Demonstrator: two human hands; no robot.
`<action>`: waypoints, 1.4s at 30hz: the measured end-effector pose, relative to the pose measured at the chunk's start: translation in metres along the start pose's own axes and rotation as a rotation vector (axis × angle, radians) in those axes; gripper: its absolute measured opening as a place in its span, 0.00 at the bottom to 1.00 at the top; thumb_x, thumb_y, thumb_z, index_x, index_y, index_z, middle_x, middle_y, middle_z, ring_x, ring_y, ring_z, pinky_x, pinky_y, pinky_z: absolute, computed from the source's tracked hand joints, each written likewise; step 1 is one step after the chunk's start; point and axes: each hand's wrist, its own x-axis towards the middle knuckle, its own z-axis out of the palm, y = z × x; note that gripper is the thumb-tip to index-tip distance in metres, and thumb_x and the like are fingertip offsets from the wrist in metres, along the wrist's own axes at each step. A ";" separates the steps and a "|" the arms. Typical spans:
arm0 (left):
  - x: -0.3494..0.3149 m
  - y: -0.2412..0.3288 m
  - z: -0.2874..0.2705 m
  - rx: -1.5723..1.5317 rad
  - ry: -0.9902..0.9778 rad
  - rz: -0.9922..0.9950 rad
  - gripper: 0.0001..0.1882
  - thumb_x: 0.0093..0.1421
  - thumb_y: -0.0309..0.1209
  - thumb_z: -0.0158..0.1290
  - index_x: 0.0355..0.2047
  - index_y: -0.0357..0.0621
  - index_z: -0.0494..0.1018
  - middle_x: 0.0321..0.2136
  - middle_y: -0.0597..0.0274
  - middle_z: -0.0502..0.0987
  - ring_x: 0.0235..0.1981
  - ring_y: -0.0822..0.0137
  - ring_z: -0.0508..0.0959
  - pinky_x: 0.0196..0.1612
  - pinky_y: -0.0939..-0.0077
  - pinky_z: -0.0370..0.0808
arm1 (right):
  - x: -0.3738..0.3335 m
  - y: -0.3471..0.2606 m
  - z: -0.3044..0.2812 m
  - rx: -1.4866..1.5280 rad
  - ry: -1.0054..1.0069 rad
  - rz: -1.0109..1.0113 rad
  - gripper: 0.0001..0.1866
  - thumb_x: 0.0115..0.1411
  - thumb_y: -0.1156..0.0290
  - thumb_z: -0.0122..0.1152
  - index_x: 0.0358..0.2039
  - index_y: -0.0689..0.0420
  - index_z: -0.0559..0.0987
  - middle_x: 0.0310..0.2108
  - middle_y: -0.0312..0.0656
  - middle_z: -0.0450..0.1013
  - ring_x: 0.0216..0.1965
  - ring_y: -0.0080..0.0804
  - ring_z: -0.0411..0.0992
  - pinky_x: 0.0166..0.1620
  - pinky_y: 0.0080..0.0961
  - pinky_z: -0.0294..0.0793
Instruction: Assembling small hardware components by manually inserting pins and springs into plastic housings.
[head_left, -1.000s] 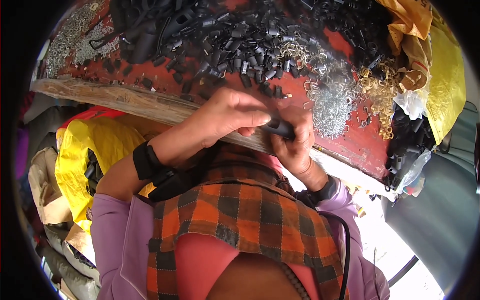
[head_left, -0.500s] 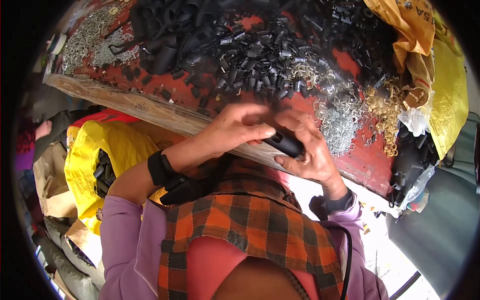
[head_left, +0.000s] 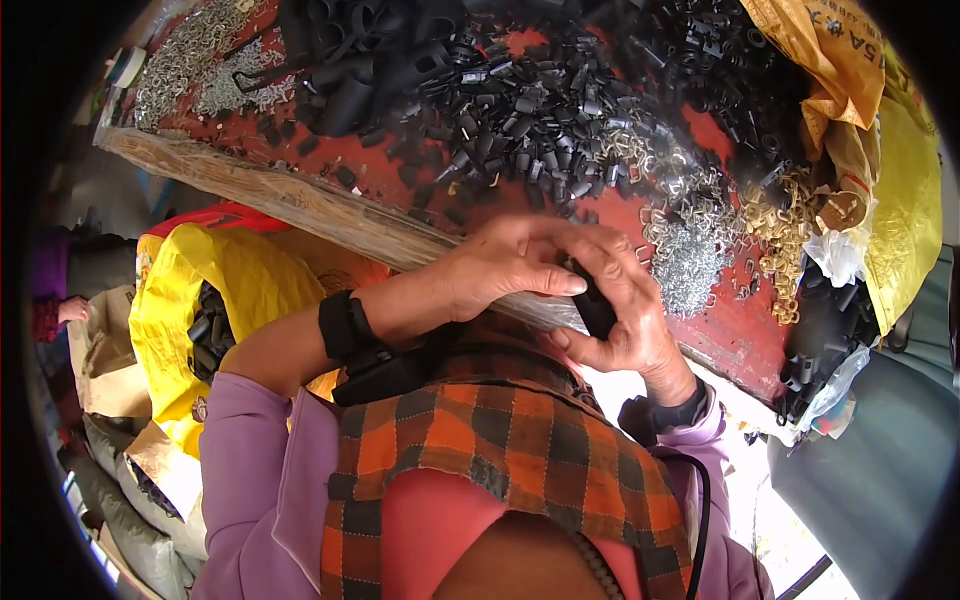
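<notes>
Both hands meet over the table's front edge around a short black tube-shaped part (head_left: 597, 308). My right hand (head_left: 637, 325) grips it, thumb on the near side and fingers curled over the far side. My left hand (head_left: 505, 265) closes on its upper end, the thumb pressed to its side and the fingers bent across the top. Those fingers hide the upper end, so any small piece between them cannot be made out. Just beyond the hands lies a heap of small black pieces (head_left: 540, 125); beside my right hand is a pile of small silvery metal pieces (head_left: 688, 265).
Brass-coloured clips (head_left: 785, 235) lie right of the silvery pile. Larger black tubes (head_left: 350, 95) are heaped at the far left, near silver rings (head_left: 190, 60). A wooden edge (head_left: 270, 195) borders the red table. A yellow bag (head_left: 180, 330) stands at left; another person's hand (head_left: 73, 309) shows beyond.
The black part has turned from slanting sideways to more upright. My left hand has moved right, closer to my right hand, and its fingers now cover the part's upper end.
</notes>
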 end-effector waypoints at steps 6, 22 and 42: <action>0.002 -0.009 -0.011 -0.007 -0.001 -0.065 0.20 0.46 0.24 0.55 0.40 0.34 0.67 0.33 0.61 0.72 0.36 0.73 0.71 0.40 0.82 0.67 | 0.006 0.010 0.004 -0.027 0.144 -0.070 0.30 0.36 0.66 0.64 0.41 0.66 0.69 0.37 0.49 0.67 0.35 0.41 0.68 0.40 0.29 0.67; -0.040 0.066 -0.027 0.547 0.253 0.091 0.16 0.53 0.30 0.45 0.43 0.41 0.67 0.39 0.60 0.71 0.39 0.69 0.71 0.43 0.77 0.68 | 0.004 0.033 -0.007 -0.058 0.355 0.019 0.19 0.42 0.64 0.64 0.31 0.63 0.72 0.28 0.44 0.68 0.32 0.40 0.67 0.38 0.27 0.66; -0.082 0.130 -0.037 1.676 0.094 0.154 0.10 0.49 0.27 0.52 0.32 0.38 0.70 0.25 0.56 0.71 0.26 0.59 0.72 0.28 0.71 0.68 | 0.008 0.077 -0.039 -0.526 0.061 0.265 0.02 0.48 0.79 0.52 0.24 0.59 0.72 0.23 0.45 0.64 0.25 0.44 0.66 0.27 0.32 0.65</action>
